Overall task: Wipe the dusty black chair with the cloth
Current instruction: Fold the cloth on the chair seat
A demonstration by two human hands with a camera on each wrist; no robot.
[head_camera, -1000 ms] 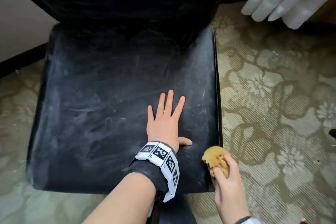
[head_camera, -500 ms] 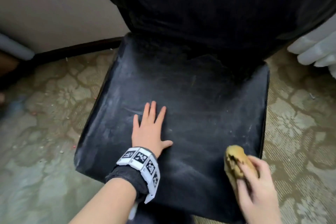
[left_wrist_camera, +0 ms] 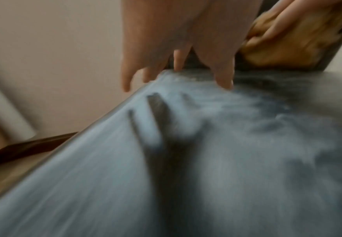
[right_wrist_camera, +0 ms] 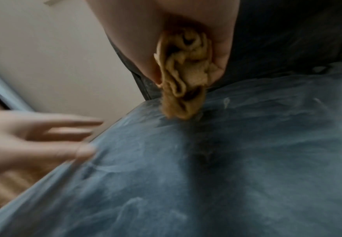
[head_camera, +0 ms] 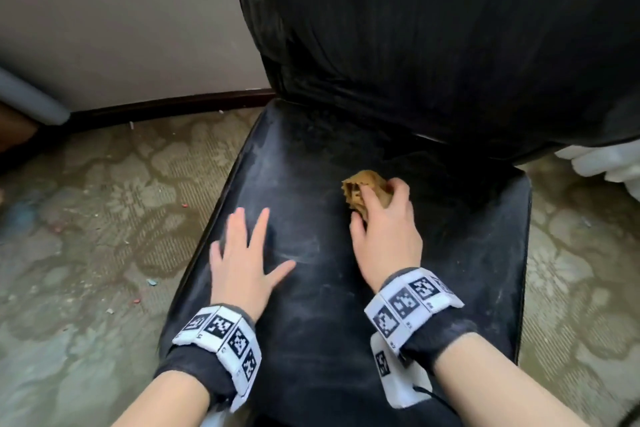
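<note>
Right hand (head_camera: pixel 384 229), gripping bunched cloth (head_camera: pixel 365 192), moved from seat's 5 o'clock edge to centre of dusty chair (head_camera: pixel 346 288) seat; cloth now touching surface. Left hand (head_camera: pixel 242 260), fingers spread flat, shifted toward 9 o'clock edge. Wiping judged just beginning; dust remains.

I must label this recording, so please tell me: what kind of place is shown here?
Probably an indoor room, perhaps in a home or hotel: patterned floral carpet, a plain wall with dark baseboard, and a dusty black chair. Crumbs litter the carpet, so it looks little cleaned.
</note>
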